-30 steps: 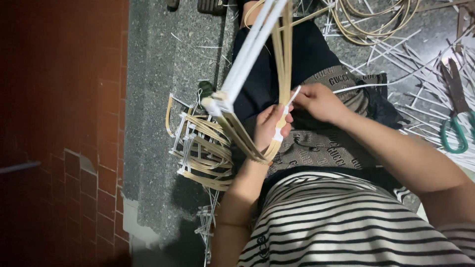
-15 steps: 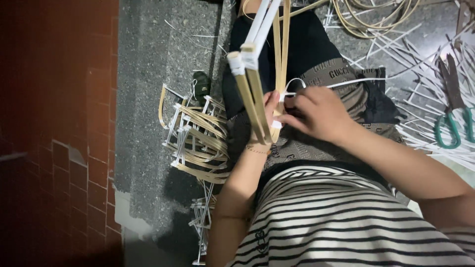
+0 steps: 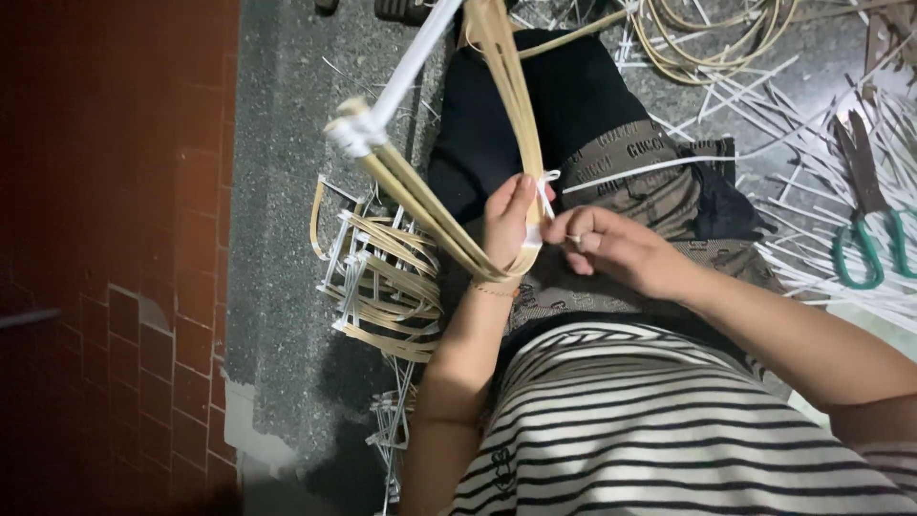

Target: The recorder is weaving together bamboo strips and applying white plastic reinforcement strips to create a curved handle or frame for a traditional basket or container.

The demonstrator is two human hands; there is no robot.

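My left hand [image 3: 506, 227] grips a bent bundle of tan cane strips [image 3: 449, 215] at its curve, just above my lap. A white binding [image 3: 358, 134] wraps the far end of the bundle, and a white rod runs up from it out of view. My right hand [image 3: 611, 247] pinches a thin white plastic strip [image 3: 650, 170] right beside the left hand, where a white wrap sits on the bundle's bend. The strip trails off to the right across my patterned trousers.
A pile of bent cane-and-white-strip frames [image 3: 377, 282] lies on the grey stone floor at my left. Loose white strips [image 3: 812, 258] and green-handled shears [image 3: 864, 234] lie at right. Coiled cane [image 3: 697, 38] sits at top. A red tiled wall [image 3: 115, 239] stands left.
The bound end of the bundle has swung left and tilted over. My right hand has drawn away to the right, pulling the white strip out from the bend.
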